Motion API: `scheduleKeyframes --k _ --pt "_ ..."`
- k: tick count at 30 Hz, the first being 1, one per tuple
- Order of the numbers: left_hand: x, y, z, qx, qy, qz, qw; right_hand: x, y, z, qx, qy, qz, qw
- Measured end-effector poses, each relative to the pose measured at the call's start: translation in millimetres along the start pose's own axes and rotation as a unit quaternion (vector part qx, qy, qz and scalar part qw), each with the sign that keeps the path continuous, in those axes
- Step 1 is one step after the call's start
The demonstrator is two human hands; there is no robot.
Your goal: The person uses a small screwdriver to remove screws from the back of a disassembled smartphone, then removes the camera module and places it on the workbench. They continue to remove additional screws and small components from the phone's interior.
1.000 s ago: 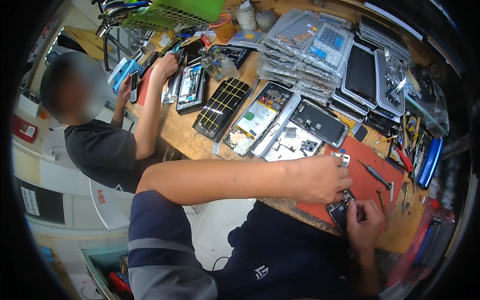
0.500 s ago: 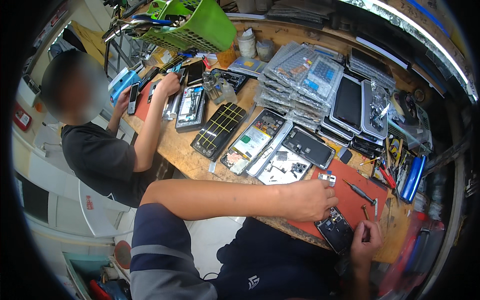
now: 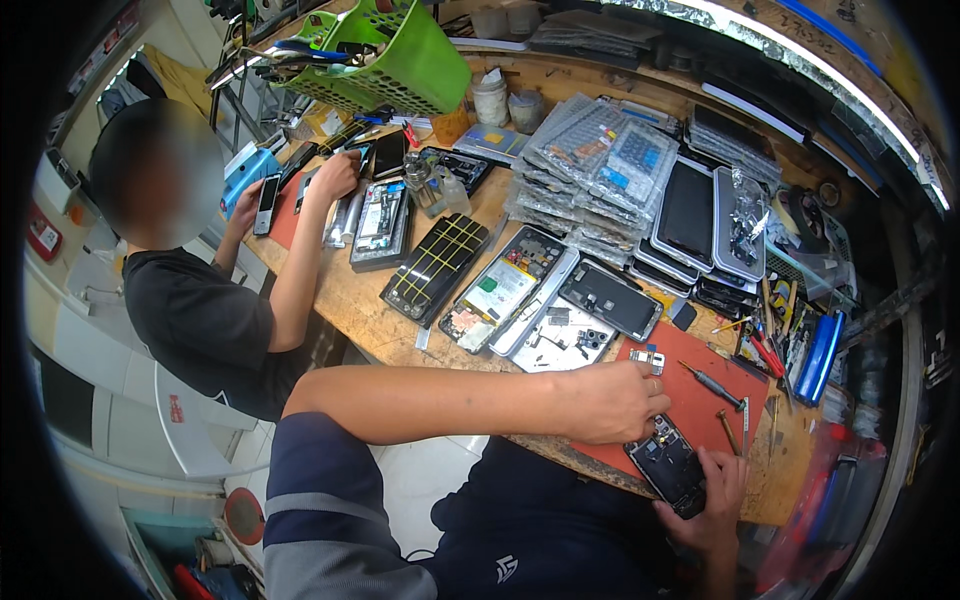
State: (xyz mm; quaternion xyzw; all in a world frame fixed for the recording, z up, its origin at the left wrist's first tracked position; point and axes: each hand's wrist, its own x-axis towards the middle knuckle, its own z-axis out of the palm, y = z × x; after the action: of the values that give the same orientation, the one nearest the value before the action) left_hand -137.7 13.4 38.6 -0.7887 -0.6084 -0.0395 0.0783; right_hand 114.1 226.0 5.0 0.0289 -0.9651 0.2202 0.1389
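An opened phone (image 3: pixel 664 464), black with its inside parts showing, lies on an orange-red mat (image 3: pixel 690 375) at the bench's front edge. My right hand (image 3: pixel 712 497) grips its lower end, fingers along the right side and thumb at the bottom. Over its upper left corner my left hand (image 3: pixel 610 402) is closed with bent fingertips; whatever they hold is hidden. Just beyond those fingers sits a small silvery phone part (image 3: pixel 648 360). A screwdriver (image 3: pixel 712 385) and a brown-handled tool (image 3: pixel 728 432) lie on the mat to the right.
Opened phones (image 3: pixel 500 290) and a white back panel with small parts (image 3: pixel 555 335) lie left of the mat. Behind rise stacks of bubble-wrapped parts (image 3: pixel 590 160). A tool holder (image 3: pixel 820 360) stands right. At the left a co-worker (image 3: pixel 200 310) handles phones under a green basket (image 3: pixel 420 65).
My right hand has moved in from beside the phone and taken hold of its lower end. My left hand stays near the phone's top, shifted very slightly.
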Motion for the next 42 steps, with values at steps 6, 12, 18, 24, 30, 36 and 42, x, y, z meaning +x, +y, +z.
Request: scheduleKeyframes --k 6,12,18,24,30,36,42 --pt "-1.7 1.4 -0.8 -0.006 -0.011 -0.011 1.0 -2.7 8.9 6.8 -0.012 0.021 -0.022 0.999" --pt "-2.1 1.1 1.7 -0.007 -0.001 -0.011 1.0 -2.3 9.1 8.4 -0.021 0.029 -0.03 0.999" --pt "-0.5 1.4 4.4 -0.007 0.005 -0.013 1.0 -1.1 8.1 9.9 -0.026 0.032 -0.026 0.999" --pt "1.2 2.1 4.5 -0.008 0.008 -0.007 1.0 -3.4 10.1 11.2 -0.027 0.034 -0.028 0.999" --pt "1.1 5.1 3.8 0.014 0.003 0.003 1.0 -1.8 6.6 8.0 -0.021 0.038 -0.032 0.999" --pt "3.0 13.4 -10.4 0.045 -0.021 -0.013 0.999 7.1 0.0 3.8 -0.013 0.061 -0.037 0.997" --pt "-2.7 44.7 -10.8 0.007 -0.06 -0.101 0.993 18.2 -6.9 -8.9 -0.015 -0.013 0.002 1.0"
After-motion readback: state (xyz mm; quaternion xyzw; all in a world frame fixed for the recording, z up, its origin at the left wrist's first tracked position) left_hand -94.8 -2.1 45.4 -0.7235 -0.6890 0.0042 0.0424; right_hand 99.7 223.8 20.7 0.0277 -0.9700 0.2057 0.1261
